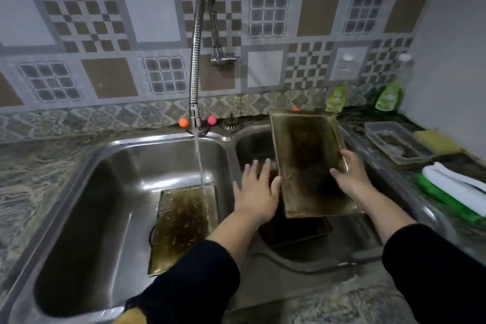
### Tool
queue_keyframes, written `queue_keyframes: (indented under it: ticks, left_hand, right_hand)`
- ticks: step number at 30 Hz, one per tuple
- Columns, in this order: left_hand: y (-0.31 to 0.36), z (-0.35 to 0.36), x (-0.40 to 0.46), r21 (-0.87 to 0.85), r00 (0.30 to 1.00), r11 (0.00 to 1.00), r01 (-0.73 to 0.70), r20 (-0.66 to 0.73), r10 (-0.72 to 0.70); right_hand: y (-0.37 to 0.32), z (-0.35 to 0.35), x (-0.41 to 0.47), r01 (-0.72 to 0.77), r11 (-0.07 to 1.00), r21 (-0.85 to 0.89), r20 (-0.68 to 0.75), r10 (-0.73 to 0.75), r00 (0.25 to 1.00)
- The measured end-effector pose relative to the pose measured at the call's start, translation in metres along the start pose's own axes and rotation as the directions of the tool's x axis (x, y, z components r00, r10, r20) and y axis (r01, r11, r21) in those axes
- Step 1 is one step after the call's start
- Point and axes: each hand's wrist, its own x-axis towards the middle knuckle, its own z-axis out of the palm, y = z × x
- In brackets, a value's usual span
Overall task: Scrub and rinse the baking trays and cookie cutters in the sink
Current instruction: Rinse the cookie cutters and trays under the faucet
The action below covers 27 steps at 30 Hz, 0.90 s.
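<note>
Water runs from the flexible chrome faucet point(196, 60) into the left sink basin point(110, 166), landing on the far edge of a stained baking tray point(184, 223) that lies flat on the basin floor, its surface brown and wet. No cookie cutters can be made out anywhere.

Left hand point(256, 192): fingers straight and spread apart, held over the divider between the basins, thumb side just touching or nearly touching the left edge of the lifted tray; which, I cannot tell. It grips nothing.

Lifted baking tray point(307, 163): tilted up on its near short edge over the right sink basin point(252, 144), dark burnt patch down its middle. Beneath it, near the wrists, another dark tray point(294, 231) rests in that basin.

Right hand point(349, 173): fingers curled over the tray's right rim, thumb pressed on its inner face, clamped on it.

Judgement on the step: the tray is likely headed leftward under the stream. Best to bring the left fingers onto the opposite rim first, since a wet tray held by one edge could slip.

Beyond the right fingers, on the counter: a clear plastic container point(394, 142) with some dark residue inside, a yellow sponge point(436, 141) beside it, green dish-soap bottles point(336, 98) at the wall.
</note>
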Motion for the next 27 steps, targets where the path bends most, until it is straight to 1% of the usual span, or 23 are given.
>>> queue_keyframes:
  ticks: [1,2,3,5,7,9,13,14,19,24,27]
  left_hand:
    - [-0.008,0.002,0.0,0.133,0.994,0.987,0.089,0.058,-0.098]
    - [-0.016,0.005,-0.002,0.219,0.981,0.964,0.149,0.093,-0.173]
    - [-0.022,0.007,-0.005,0.264,0.968,0.946,0.191,0.107,-0.225]
    - [-0.034,0.015,-0.01,0.264,0.954,0.934,0.239,0.114,-0.276]
    - [-0.04,0.021,-0.013,0.212,0.957,0.943,0.256,0.08,-0.278]
    - [-0.041,0.024,-0.013,0.211,0.962,0.942,0.262,0.026,-0.274]
    - [-0.043,0.026,-0.006,0.252,0.96,0.929,0.272,-0.013,-0.278]
    - [-0.044,0.026,-0.005,0.257,0.961,0.928,0.271,-0.016,-0.277]
    - [-0.046,0.027,-0.004,0.304,0.966,0.917,0.257,-0.046,-0.255]
    - [-0.048,0.028,-0.003,0.294,0.964,0.919,0.262,-0.034,-0.264]
    - [-0.048,0.028,-0.003,0.295,0.966,0.921,0.256,-0.03,-0.258]
  right_hand:
    - [0.007,-0.004,-0.001,-0.021,0.999,-0.039,0.035,0.023,0.999]
    - [0.014,-0.006,-0.001,-0.041,0.996,-0.075,0.07,0.047,0.996]
    - [0.023,-0.005,0.0,-0.07,0.992,-0.102,0.1,0.08,0.992]
    - [0.038,0.002,0.003,-0.136,0.979,-0.15,0.136,0.157,0.978]
    - [0.046,0.013,0.009,-0.181,0.956,-0.229,0.149,0.219,0.964]
    - [0.053,0.027,0.018,-0.198,0.929,-0.312,0.171,0.26,0.95]
    - [0.059,0.053,0.037,-0.132,0.877,-0.461,0.219,0.257,0.941]
    - [0.061,0.06,0.041,-0.116,0.869,-0.482,0.221,0.248,0.943]
    - [0.067,0.091,0.054,-0.129,0.853,-0.505,0.24,0.283,0.929]
    - [0.07,0.104,0.053,-0.114,0.75,-0.652,0.193,0.309,0.931]
    - [0.064,0.1,0.051,-0.098,0.723,-0.684,0.227,0.339,0.913]
